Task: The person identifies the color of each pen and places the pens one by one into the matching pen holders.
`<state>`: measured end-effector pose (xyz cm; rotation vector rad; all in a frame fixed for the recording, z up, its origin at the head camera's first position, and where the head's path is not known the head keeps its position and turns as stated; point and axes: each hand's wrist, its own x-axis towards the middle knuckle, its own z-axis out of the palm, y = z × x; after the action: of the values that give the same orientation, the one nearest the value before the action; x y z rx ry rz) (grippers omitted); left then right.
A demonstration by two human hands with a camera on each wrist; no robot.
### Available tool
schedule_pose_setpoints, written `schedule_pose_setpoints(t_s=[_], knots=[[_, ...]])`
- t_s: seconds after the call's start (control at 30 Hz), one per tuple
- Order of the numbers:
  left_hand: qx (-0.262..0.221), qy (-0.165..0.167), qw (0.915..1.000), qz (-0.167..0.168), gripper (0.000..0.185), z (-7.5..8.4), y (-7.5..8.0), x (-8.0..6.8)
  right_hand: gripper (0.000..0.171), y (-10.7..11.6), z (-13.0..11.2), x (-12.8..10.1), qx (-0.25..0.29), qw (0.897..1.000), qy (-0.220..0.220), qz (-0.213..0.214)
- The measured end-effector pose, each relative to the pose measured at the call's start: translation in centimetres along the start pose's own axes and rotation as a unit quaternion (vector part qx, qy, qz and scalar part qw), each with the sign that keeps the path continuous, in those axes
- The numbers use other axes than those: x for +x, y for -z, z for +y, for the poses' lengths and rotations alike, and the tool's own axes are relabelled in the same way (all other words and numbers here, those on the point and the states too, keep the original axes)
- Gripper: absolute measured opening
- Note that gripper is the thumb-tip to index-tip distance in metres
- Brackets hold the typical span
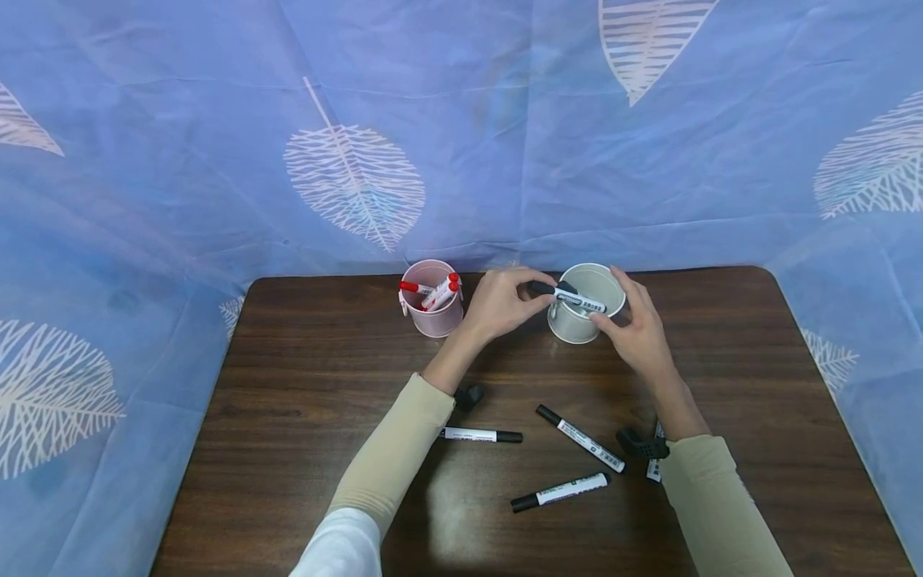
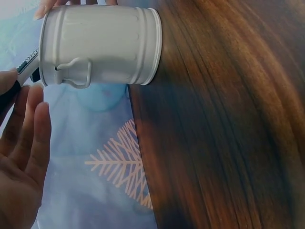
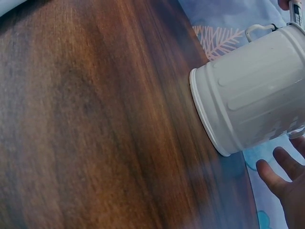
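Note:
My left hand pinches a black-capped marker by its dark end, the white barrel lying slantwise over the mouth of a small white metal bucket. Just behind the marker, a dark tip shows at the bucket's rim. The right hand spans the right side of that rim, thumb at the front and index finger at the back. In the right wrist view its other fingers spread beside the bucket wall. The bucket stands upright near the table's far edge, with a small handle on its side.
A pink bucket with red-capped markers stands left of the left hand. Several black markers lie nearer on the brown table, one partly under the right forearm. A blue leaf-patterned cloth hangs behind.

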<state>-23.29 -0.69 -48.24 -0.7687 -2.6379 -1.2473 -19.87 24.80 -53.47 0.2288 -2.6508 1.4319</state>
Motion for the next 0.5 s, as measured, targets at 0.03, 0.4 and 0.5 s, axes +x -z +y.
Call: schedule_pose_setpoints(t_s=[0.03, 0.4, 0.5], knots=[[0.01, -0.005, 0.9999, -0.001, 0.022, 0.02, -0.06, 0.12, 0.082, 0.01, -0.02, 0.03, 0.0, 1.0, -0.001, 0.0], [0.019, -0.007, 0.9997, -0.016, 0.028, 0.08, -0.21, 0.16, 0.081, -0.16, -0.11, 0.1, -0.001, 1.0, -0.002, 0.003], [0.011, -0.01, 0.9997, -0.02, 0.036, -0.16, -0.17, -0.17, 0.082, -0.14, -0.07, 0.09, -0.004, 1.0, -0.004, 0.004]])
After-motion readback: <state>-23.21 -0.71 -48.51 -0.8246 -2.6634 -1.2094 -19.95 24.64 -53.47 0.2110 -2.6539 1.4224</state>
